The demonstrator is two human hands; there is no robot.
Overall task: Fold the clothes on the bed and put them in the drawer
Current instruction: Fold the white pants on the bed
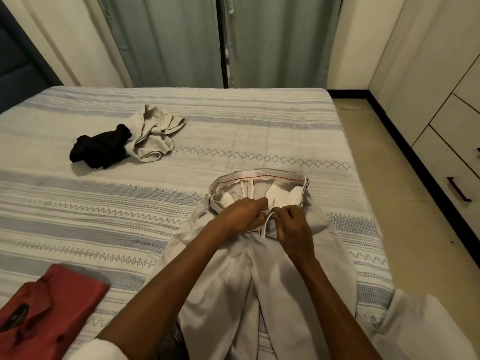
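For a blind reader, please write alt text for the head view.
Both hands, left hand and right hand, pinch the waistband of beige trousers spread on a striped bed. A folded red shirt lies near left; a black garment and crumpled beige garment lie farther away.

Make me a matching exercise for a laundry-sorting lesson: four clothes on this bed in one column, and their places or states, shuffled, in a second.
Things:
1. beige trousers
2. red shirt
3. black garment
4. crumpled beige garment

Places or states:
A. folded, at the near left corner
B. bunched, farthest left of the far pair
C. spread out, waistband pinched by left hand and right hand
D. unfolded, touching the black one's right side

Pairs: 1-C, 2-A, 3-B, 4-D
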